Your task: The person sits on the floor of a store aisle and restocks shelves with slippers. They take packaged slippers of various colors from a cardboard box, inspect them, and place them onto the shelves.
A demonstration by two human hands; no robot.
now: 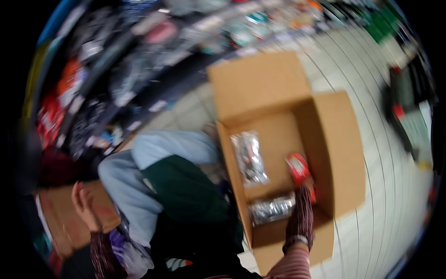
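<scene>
My right hand [306, 183] is down inside a large open cardboard box [339, 157], at a red package [298, 168] by the box's right wall. Blur and the sleeve hide the fingers, so a grip on it cannot be made out. A clear plastic packet [250, 158] lies along the left side of the box floor. Another shiny clear packet [271, 210] lies across the near end, beside my right sleeve. Off to the left, my left hand [84, 205] is raised with its fingers apart and holds nothing, above a closed cardboard carton [62, 219].
Store shelves [167, 69] with many packaged goods run along the left and top. A purple and clear plastic bag [130, 253] lies beside my left sleeve. Pale tiled floor [383, 209] stretches to the right, with a dark grey and red object [404, 115] at the far right.
</scene>
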